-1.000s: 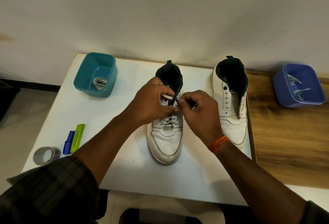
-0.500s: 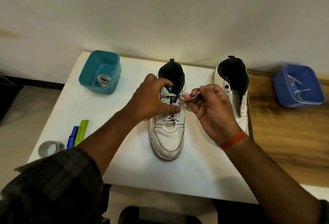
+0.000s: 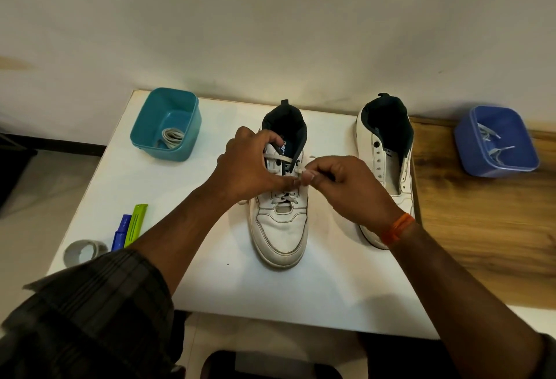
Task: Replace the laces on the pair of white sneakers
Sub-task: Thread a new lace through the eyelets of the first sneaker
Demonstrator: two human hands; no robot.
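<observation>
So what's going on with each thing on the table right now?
Left sneaker: partly laced, upper eyelets not done.
Lace: threaded through the left sneaker, end pinched.
Right sneaker: no lace, eyelets bare.
Left hand: grips the left sneaker's top.
Right hand: pinches the lace end.
Teal tub: holds a folded lace.
Blue tub: holds loose laces.
Tape roll: lying flat.

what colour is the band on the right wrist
Orange band, on the right wrist in the head view.
</observation>
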